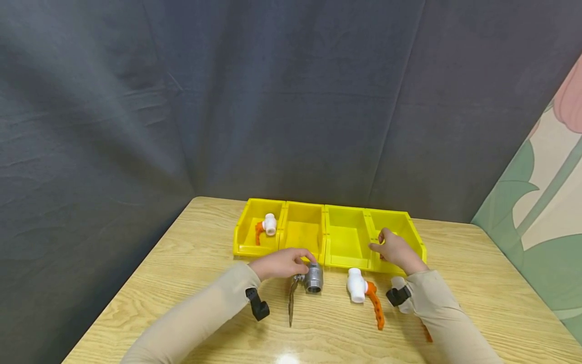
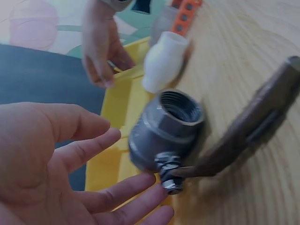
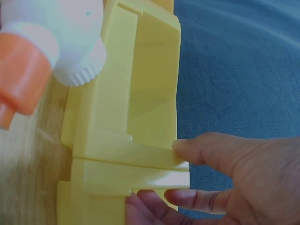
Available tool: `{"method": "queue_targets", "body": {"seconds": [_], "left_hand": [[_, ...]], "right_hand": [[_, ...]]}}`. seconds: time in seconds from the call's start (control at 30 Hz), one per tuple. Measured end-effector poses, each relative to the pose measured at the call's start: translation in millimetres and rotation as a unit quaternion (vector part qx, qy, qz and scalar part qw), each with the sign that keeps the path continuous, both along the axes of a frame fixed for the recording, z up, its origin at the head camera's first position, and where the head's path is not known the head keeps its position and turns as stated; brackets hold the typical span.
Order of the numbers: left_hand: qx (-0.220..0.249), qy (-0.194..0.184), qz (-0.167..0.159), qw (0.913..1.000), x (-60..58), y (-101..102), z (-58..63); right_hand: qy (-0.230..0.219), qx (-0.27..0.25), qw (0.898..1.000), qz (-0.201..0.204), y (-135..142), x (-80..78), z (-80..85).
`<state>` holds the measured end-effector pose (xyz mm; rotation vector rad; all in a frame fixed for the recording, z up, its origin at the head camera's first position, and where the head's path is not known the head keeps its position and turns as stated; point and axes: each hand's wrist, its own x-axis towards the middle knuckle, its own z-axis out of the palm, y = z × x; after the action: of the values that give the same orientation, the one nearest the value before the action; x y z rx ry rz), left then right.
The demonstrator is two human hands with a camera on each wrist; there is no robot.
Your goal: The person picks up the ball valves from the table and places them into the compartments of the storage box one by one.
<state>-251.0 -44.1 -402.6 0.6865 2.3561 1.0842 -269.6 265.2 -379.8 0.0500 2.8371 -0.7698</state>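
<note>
Beside a grey metal ball valve [image 1: 313, 279] with a long dark lever, my left hand [image 1: 287, 263] has its fingers loosely extended. In the left wrist view the fingertips reach the valve's stem side; contact is hard to tell. At the divider between the two rightmost yellow bins [image 3: 136, 180], my right hand [image 1: 396, 251] pinches the adjoining walls, thumb on one side and fingers on the other. A white plastic ball valve [image 1: 356, 285] with an orange handle lies on the table between the hands. Another valve [image 1: 394, 283] is partly hidden beneath the right wrist.
The joined yellow bins stand in a row across the table [image 1: 182, 263]. The leftmost bin [image 1: 243, 248] contains a white ball valve [image 1: 270, 224] with an orange handle. A dark curtain [image 1: 291, 101] hangs behind, and a flower-patterned wall [image 1: 545, 217] is at right.
</note>
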Motion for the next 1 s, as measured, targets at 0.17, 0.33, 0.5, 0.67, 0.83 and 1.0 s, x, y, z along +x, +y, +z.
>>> {"method": "queue_targets", "body": {"seconds": [0.17,0.33,0.5,0.67,0.83,1.0], "left_hand": [[-0.015,0.011,-0.007,0.9998,3.2,5.9,-7.1],[-0.030,0.035,-0.019,0.9987,2.3,10.3,-14.8],[-0.050,0.054,-0.021,0.9971,3.6,13.1,-15.8],[-0.060,0.060,-0.014,0.9963,6.8,16.9,-11.9],[-0.051,0.051,-0.008,0.9974,5.3,20.1,-13.2],[-0.034,0.037,0.000,0.9987,2.9,23.1,-16.2]], "right_hand": [[0.001,-0.001,1.000,0.001,0.4,-0.1,-0.9],[0.001,0.000,1.000,0.002,0.3,-0.1,-1.2],[0.001,0.001,1.000,0.003,-0.2,-0.3,-0.6],[-0.001,0.002,1.000,0.000,-0.1,-0.1,0.6],[0.001,0.008,1.000,0.001,-0.1,0.1,-0.4],[0.000,0.009,1.000,0.002,-0.7,0.8,-0.1]]}}
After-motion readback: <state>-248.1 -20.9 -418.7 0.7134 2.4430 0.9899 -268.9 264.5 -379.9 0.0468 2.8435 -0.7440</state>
